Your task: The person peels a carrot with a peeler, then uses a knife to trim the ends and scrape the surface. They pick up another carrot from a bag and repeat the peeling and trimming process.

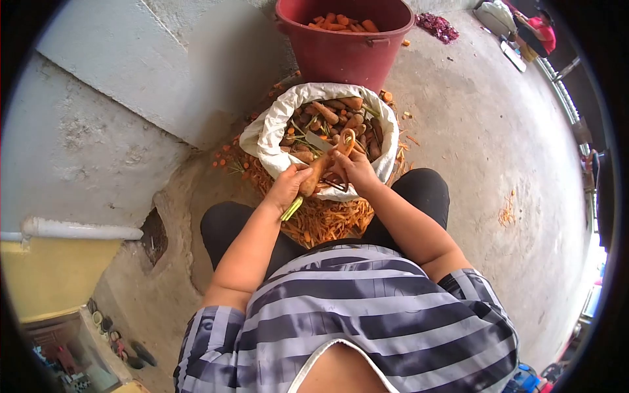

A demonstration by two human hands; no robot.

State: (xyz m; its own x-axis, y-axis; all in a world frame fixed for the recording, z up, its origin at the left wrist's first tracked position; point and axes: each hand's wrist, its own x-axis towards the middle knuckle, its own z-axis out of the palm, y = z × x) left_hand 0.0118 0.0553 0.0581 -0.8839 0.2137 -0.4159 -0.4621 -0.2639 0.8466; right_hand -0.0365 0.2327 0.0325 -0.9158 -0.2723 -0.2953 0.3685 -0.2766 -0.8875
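Observation:
My left hand (288,185) is closed around a carrot (315,177) with cut green stalks pointing back toward me. At the carrot's far end, my right hand (354,167) is closed, its fingertips close against it. A flat grey knife blade (319,141) sticks out from the right fist toward the upper left; its handle is hidden in the fist. Under that hand shows a dark reddish looped piece (337,183), its kind unclear. Both hands are over a white sack (267,141) with its rim rolled down, holding many unpeeled carrots (325,112).
Behind the sack stands a red tub (344,56) with orange carrots inside. Peelings (327,219) cover the floor around the sack, between my knees. A wall (111,144) is at left. A dark red heap (437,27) and another person (538,33) are at the far right.

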